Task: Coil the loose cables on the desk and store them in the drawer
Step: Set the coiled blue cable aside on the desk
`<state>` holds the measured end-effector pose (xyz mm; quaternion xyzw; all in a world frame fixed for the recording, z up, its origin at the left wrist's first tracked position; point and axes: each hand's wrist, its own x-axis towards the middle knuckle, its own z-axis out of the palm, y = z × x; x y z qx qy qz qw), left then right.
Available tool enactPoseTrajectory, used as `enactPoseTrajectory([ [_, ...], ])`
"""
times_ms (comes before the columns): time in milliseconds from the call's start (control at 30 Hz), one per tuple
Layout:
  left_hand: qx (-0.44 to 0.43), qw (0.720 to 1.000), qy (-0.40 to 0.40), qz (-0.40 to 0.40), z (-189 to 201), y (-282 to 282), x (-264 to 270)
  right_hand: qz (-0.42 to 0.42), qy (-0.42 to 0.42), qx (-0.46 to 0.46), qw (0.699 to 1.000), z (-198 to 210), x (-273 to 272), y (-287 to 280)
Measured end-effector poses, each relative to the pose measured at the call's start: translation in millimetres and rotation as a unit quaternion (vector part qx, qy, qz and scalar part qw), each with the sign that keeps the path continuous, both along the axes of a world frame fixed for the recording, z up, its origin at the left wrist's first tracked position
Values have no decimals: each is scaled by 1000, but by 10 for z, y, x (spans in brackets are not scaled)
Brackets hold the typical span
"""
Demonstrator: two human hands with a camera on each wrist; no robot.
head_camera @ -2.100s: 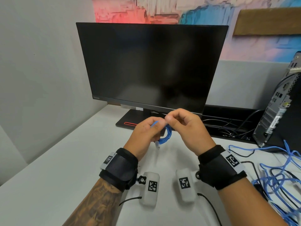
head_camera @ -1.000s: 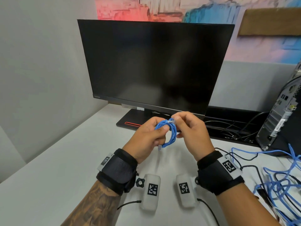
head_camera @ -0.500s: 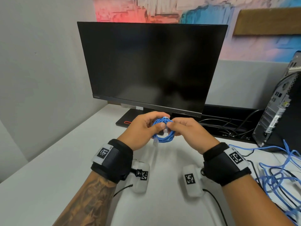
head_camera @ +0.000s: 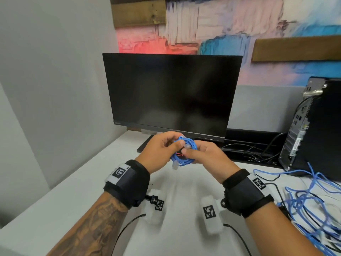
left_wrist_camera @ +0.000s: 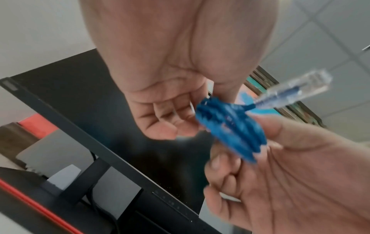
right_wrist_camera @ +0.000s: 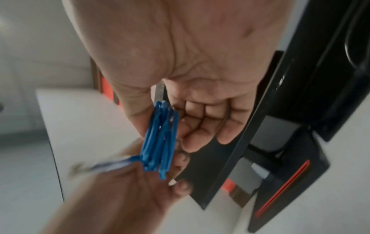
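Note:
A small coil of blue network cable (head_camera: 186, 143) hangs above the white desk (head_camera: 73, 200), in front of the monitor's lower edge. My left hand (head_camera: 167, 147) pinches its left side between thumb and fingers. From the right, my right hand (head_camera: 196, 154) grips the other side with curled fingers. A clear plug (head_camera: 175, 165) dangles below the coil. The left wrist view shows the coil (left_wrist_camera: 230, 129) edge-on and one clear plug (left_wrist_camera: 296, 90) sticking out. In the right wrist view the strands (right_wrist_camera: 160, 139) lie bundled between both hands. No drawer is in view.
A tangle of loose blue cables (head_camera: 313, 200) with black leads covers the desk's right side. The black monitor (head_camera: 171, 93) stands behind my hands. A computer tower (head_camera: 317, 126) is at the far right, with black cables (head_camera: 249, 150) beside it.
My right hand has stopped winding the cable end round the coil. Both hands now hold the coil, turned to face me more. The head camera has tilted upward.

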<state>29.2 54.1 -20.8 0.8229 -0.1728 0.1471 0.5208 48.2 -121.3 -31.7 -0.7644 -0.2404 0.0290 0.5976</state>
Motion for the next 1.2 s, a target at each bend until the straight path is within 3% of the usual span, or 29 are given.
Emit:
enactPoseTrajectory([
  [100,0,998,68,0,-12,71,-32,-2,-25,-67,997,-51,-11,-17],
  [233,58,981,181,45,-124,168,79,21,17,-222,975,-21,34,-182],
  [367,71,952,277,114,-224,418,288,-132,0,-258,957,202,252,-733],
  [500,97,926,319,175,-288,537,408,-273,10,-332,903,192,548,-1311],
  [633,150,916,329,174,-341,469,446,-217,84,-508,829,-161,672,-1593],
  [800,179,900,350,189,-320,521,469,-163,117,-521,830,-350,567,-1557],
  [900,164,898,351,207,-377,570,488,-153,127,-470,860,-344,546,-1528],
  [1067,151,891,353,242,-523,746,489,-132,131,-432,882,-411,536,-1510],
  [1200,128,895,360,230,-469,758,437,-182,94,-299,932,-402,522,-1497],
])
